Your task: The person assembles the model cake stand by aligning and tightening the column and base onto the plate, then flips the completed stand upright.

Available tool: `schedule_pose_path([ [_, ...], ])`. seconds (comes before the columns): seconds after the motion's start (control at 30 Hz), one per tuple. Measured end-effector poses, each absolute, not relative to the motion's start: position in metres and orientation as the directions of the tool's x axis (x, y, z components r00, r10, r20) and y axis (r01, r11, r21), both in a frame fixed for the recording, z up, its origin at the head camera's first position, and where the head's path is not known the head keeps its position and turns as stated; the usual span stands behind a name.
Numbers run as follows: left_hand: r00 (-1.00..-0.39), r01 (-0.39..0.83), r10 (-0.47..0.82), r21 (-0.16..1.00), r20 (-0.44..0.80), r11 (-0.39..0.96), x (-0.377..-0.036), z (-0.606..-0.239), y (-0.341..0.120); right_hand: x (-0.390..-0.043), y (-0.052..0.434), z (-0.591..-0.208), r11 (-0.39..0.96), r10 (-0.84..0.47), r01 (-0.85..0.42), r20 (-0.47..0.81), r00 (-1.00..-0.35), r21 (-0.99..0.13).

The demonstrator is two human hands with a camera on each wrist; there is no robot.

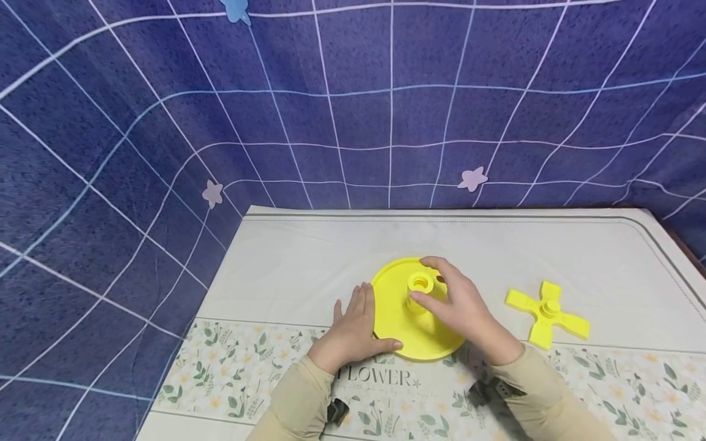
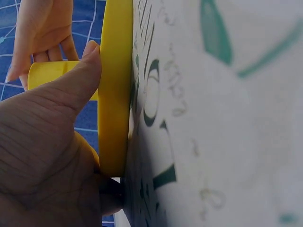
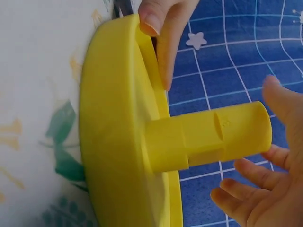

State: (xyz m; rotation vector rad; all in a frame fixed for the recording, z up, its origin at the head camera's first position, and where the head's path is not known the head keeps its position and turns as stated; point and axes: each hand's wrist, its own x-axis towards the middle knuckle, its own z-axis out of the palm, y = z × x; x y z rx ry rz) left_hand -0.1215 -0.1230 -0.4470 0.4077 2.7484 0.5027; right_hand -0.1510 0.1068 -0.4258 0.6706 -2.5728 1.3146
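A round yellow raised-rim disc (image 1: 393,315) lies on the table, with a hollow yellow post (image 3: 203,138) standing upright from its middle. My left hand (image 1: 353,327) rests against the disc's near left edge, fingers straight along the side and thumb laid at the rim. In the left wrist view, that thumb (image 2: 85,71) reaches over the rim. Spread around the post is my right hand (image 1: 460,303), its thumb and fingers on either side of the post's upper end. A gap shows between the right thumb (image 3: 277,97) and the post in the right wrist view.
To the right lies a yellow four-armed cross piece (image 1: 550,309) with a round threaded-looking stub at its centre. The white tablecloth (image 1: 309,260) has a floral band (image 1: 237,367) along the near side. A blue grid-patterned curtain (image 1: 353,122) hangs behind the table.
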Motion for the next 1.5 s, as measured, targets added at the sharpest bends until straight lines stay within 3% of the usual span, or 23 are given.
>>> schedule_pose_path([
  [0.27,-0.907,0.218,0.332,0.385,-0.259,0.897,-0.121,-0.447,-0.123,-0.154,0.116,-0.423,0.346,-0.47,-0.544,0.36,-0.806,-0.765],
  [0.47,-0.906,0.217,0.334,0.392,-0.261,0.894,-0.121,-0.446,-0.123,-0.157,0.118,-0.422,0.353,-0.491,-0.509,0.308,-0.815,-0.785],
  [0.67,-0.906,0.211,0.33,0.391,-0.267,0.896,-0.121,-0.445,-0.123,-0.156,0.117,-0.423,0.362,-0.447,-0.446,0.267,-0.854,-0.819],
  [1.13,-0.909,0.219,0.332,0.39,-0.252,0.895,-0.12,-0.444,-0.123,-0.151,0.106,-0.429,0.424,-0.289,-0.42,0.32,-0.902,-0.802],
  [1.5,-0.907,0.218,0.333,0.391,-0.257,0.894,-0.119,-0.443,-0.122,-0.149,0.107,-0.43,0.467,-0.287,-0.405,0.299,-0.91,-0.786],
])
